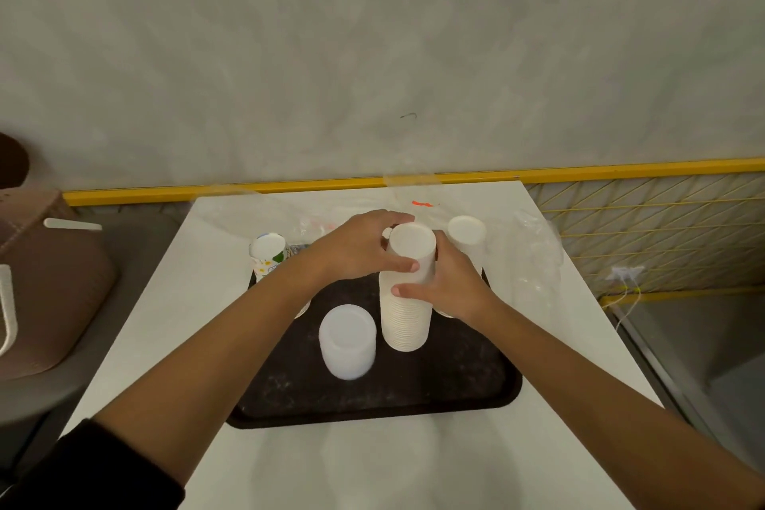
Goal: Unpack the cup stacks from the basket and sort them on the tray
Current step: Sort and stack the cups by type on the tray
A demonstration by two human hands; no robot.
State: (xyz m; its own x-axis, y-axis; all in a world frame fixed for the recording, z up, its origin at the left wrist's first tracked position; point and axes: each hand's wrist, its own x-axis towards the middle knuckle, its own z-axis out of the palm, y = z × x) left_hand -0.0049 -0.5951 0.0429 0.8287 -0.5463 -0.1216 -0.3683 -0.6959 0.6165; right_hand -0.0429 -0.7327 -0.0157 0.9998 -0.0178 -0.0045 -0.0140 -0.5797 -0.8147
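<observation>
Both hands are gripping the tall white cup stack (407, 294), standing upside down on the dark tray (414, 389): the left hand (360, 246) is wrapping its top, the right hand (449, 282) clasping just below (a shorter translucent stack (347, 342) is sitting beside it).

On my feed: a white desk (550, 344) carrying a dark, speckled tray (414, 389). On it, 2 plain white cup stacks (407, 319) (467, 234), a translucent white stack (347, 342) and 1 stack printed in green, blue and yellow (269, 257). A yellow rail (621, 170) and yellow mesh (662, 232) run below the grey wall (372, 33). Black sleeve (91, 472) at lower left.
</observation>
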